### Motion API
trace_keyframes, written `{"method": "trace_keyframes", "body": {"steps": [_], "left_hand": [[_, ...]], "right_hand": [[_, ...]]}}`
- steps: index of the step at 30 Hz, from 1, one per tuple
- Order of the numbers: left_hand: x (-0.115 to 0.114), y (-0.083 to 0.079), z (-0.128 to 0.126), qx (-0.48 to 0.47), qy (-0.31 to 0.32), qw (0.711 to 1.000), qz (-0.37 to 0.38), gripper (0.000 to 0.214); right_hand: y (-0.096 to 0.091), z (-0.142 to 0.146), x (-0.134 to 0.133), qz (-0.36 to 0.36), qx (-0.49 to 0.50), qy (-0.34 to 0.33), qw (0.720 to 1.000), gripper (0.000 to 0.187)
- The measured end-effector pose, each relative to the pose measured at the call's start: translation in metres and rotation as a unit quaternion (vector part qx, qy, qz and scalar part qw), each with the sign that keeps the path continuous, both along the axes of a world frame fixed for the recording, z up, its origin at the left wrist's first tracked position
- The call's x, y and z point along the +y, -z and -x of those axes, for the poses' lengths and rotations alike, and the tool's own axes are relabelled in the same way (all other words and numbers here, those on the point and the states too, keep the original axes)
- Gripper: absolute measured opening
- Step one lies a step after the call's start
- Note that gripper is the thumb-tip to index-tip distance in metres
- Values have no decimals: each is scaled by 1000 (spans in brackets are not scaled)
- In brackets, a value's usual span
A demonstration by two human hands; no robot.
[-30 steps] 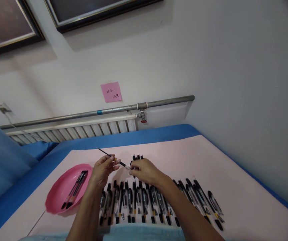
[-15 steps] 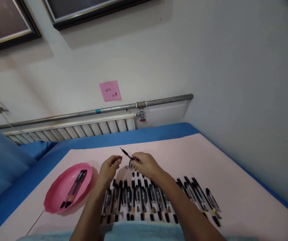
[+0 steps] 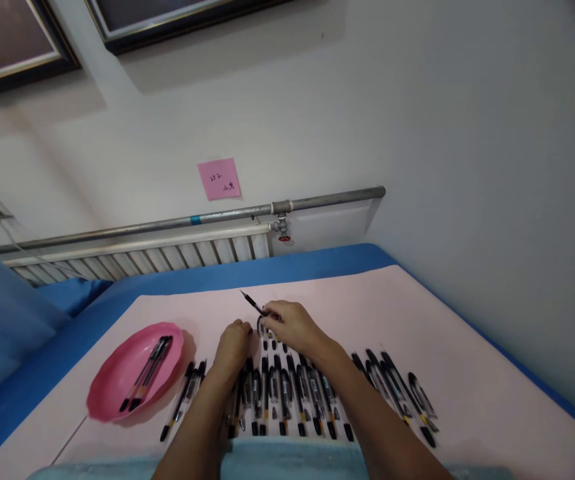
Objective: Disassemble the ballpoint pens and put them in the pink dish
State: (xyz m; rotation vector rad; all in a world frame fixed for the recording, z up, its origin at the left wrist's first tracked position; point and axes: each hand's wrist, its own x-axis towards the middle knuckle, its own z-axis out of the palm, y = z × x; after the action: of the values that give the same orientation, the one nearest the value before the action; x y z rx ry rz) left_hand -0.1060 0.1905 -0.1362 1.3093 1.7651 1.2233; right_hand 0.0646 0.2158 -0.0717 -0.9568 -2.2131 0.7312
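My right hand (image 3: 292,327) pinches an uncapped black gel pen (image 3: 253,303), its bare tip slanting up and to the left. My left hand (image 3: 235,343) is lowered to the table just left of a small group of black-ended pen parts (image 3: 267,337). Its fingers are curled together, and whatever they hold is hidden. Beneath my forearms lies a row of clear pen barrels with black ends (image 3: 266,400), with black-clipped caps and small tips among them. More pens (image 3: 397,387) lie to the right of my right forearm.
A pink scalloped dish (image 3: 102,387) at the left holds several assembled pens (image 3: 150,373). The pink table covering (image 3: 357,300) lies over a blue cloth (image 3: 317,263). Behind stand a white radiator (image 3: 187,257), a pipe (image 3: 337,199) and the wall.
My left hand has moved right and down to the table beside the small pen parts, uncovering pens on the left. My right hand and its pen have hardly moved.
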Motion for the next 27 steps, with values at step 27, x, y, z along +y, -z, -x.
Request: {"method": "trace_keyframes", "body": {"steps": [27], "left_hand": [[-21,-53,20,-502,-40,862,-53,14]], "right_hand": [[5,11,-13,50,-77,-37,995,7]]}}
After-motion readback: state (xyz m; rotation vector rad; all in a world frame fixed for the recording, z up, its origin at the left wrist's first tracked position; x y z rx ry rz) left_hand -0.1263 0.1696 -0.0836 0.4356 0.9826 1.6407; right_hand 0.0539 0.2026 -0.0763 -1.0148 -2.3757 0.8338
